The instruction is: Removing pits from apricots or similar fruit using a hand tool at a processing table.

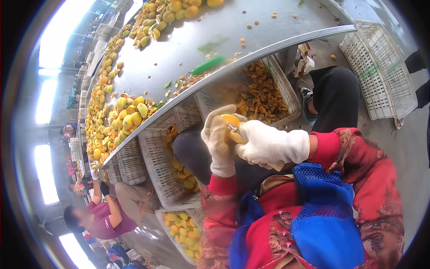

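My left hand (220,138), in a white knit glove, holds a yellow-orange fruit (231,119), perhaps an apricot, in front of my lap. My right hand (260,143), gloved too, grips a small tool with a short metal blade (232,127) that touches the fruit; its handle is mostly hidden in my fingers. More yellow flesh shows between the hands. Whole and cut fruits (127,117) lie heaped along the left of the metal table (188,43). A green object (209,65), blurred, lies by the table's near edge among pits and scraps.
Under the table, a plastic crate (291,111) holds cut fruit pieces; another crate (156,181) holds yellow fruit halves. A crate of whole fruits (193,247) stands at lower left. Stacked white crates (379,70) are at right. A co-worker (107,215) sits at left by the table.
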`<state>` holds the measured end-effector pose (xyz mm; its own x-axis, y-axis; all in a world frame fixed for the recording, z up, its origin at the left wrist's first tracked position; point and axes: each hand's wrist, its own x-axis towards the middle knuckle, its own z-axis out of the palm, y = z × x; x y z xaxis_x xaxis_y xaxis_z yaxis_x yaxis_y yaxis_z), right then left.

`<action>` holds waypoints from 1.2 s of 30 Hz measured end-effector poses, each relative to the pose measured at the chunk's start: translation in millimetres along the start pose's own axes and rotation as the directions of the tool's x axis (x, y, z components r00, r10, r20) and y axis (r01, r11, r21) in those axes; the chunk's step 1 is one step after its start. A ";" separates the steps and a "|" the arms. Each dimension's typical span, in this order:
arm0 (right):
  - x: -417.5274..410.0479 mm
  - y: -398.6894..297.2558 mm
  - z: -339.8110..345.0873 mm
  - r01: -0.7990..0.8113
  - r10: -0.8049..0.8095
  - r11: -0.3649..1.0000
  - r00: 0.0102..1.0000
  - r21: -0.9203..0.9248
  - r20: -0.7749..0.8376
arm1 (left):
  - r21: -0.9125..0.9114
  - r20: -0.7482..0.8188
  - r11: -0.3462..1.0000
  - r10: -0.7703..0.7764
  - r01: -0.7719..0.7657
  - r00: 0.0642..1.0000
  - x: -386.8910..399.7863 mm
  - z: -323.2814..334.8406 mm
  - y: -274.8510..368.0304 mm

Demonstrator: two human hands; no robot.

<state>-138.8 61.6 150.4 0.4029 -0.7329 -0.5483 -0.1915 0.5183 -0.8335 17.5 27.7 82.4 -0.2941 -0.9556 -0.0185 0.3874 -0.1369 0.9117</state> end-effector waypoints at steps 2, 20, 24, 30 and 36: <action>0.4 6.7 -1.2 0.050 -0.079 0.975 0.989 0.217 0.127 | 0.009 0.001 0.999 0.031 -0.031 1.000 -1.3 3.1 10.9; 6.1 18.0 28.7 0.148 -0.246 0.720 0.968 0.678 0.049 | 0.064 -0.043 0.993 0.103 -0.100 0.994 1.2 4.9 11.7; 17.9 17.2 26.3 0.178 -0.219 0.794 0.976 0.582 0.000 | 0.173 -0.052 0.978 0.123 -0.112 0.991 7.2 -0.9 9.2; 19.3 12.3 24.8 0.149 -0.235 0.763 0.970 0.629 0.055 | -0.110 -0.130 0.991 0.062 -0.077 0.990 9.9 5.0 11.7; 6.2 0.9 35.0 0.163 -0.161 0.914 0.986 0.371 -0.038 | 0.078 -0.078 0.988 0.138 -0.132 0.987 1.9 5.4 26.3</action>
<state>-105.2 73.0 148.6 0.3942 -0.8227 -0.4096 0.2227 0.5179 -0.8260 22.4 23.7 108.6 -0.1684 -0.9828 0.0753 0.3536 0.0111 0.9353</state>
